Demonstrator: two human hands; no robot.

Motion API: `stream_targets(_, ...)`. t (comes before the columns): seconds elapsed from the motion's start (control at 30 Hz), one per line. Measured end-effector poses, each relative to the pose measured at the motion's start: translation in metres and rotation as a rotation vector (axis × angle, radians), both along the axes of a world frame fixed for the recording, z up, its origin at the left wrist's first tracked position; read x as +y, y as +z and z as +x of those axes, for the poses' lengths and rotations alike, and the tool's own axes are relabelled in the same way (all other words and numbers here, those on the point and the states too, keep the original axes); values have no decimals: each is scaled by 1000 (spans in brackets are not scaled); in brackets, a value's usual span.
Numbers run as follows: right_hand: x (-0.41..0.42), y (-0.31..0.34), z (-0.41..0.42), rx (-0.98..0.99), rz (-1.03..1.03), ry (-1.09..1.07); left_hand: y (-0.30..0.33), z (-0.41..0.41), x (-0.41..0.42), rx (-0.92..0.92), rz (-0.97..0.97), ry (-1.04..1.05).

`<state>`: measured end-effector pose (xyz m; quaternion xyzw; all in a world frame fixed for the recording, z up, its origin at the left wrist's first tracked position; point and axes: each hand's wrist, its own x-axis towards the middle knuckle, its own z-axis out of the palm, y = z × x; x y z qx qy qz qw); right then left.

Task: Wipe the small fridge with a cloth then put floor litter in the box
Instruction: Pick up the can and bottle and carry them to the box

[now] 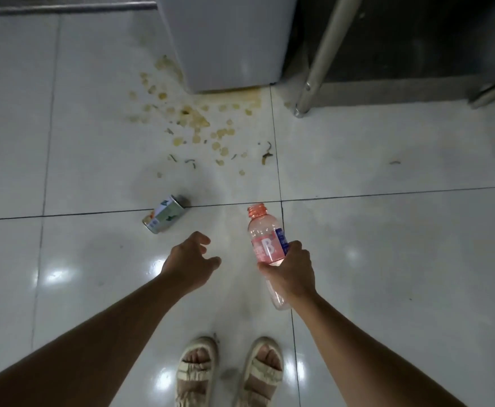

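A small carton (164,214) lies on its side on the tiled floor (387,245), just beyond the left hand (189,264), whose fingers are loosely curled and hold nothing. To its right, the right hand (291,273) wraps its fingers around the middle of a pink plastic bottle (267,245), uncapped and lifted off the floor. Farther off, yellowish spill spots (193,121) spread below the small fridge (225,42). This looks like the litter step; next, the left hand needs to reach the carton. No box is in view.

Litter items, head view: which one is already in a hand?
The pink bottle, gripped by the right hand; the small carton lies on the floor tiles.
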<state>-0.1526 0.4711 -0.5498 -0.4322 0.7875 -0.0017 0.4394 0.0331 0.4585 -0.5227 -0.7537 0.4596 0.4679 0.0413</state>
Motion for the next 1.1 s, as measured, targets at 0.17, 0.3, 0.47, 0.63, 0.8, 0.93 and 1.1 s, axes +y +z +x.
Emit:
stream_targets(0.17,-34,41,44,-17,-24,42,31,40,-17,-12,-30,95)
stream_targets(0.3,-50,48,87,-25,-14,50,29,76,-35,-21,-20,112)
stream_targets(0.47,-61,34,146,-9,37,-22,9,129,-62,9,8,91)
stream_targets(0.63,-67,7,206,-3,110,-180,-24,185,-79,15,64,35)
stream_targets(0.8,-85,-45,237,13,103,-227,-84,216,-97,-41,84,-73)
stream_targets(0.93,-90,-101,245,16,78,-259,-148,217,-101,-75,103,-126)
stream_targets(1.1,-87,-170,246,27,35,-266,-223,213,-103,-104,74,-154)
